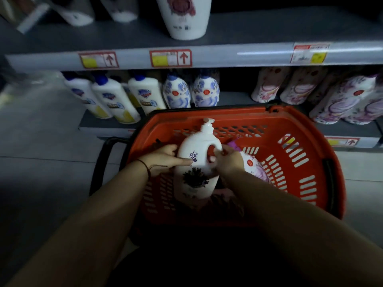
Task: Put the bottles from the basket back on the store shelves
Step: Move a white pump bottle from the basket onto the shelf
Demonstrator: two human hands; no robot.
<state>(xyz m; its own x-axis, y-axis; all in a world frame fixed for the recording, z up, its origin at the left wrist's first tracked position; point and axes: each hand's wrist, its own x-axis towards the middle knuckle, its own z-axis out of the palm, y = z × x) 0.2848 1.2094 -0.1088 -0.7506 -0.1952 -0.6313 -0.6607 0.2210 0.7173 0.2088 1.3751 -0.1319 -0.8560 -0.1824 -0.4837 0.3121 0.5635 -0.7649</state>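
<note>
A white pump bottle (196, 160) with a dark flower print stands upright in the red basket (294, 129). My left hand (163, 157) presses against its left side. My right hand (227, 159) has its fingers through the bottle's handle on the right side. Behind my right hand lies a pink-flowered bottle (256, 167) with a purple cap, partly hidden. The basket stands on the floor in front of the lower shelf (238, 98).
The lower shelf holds white bottles with blue caps (116, 98), blue-flowered bottles (190, 92) and pink-flowered bottles (335, 96), with a gap between the last two groups. A large white bottle (186, 17) stands on the upper shelf (228, 54). The basket's black handle (101, 162) hangs at left.
</note>
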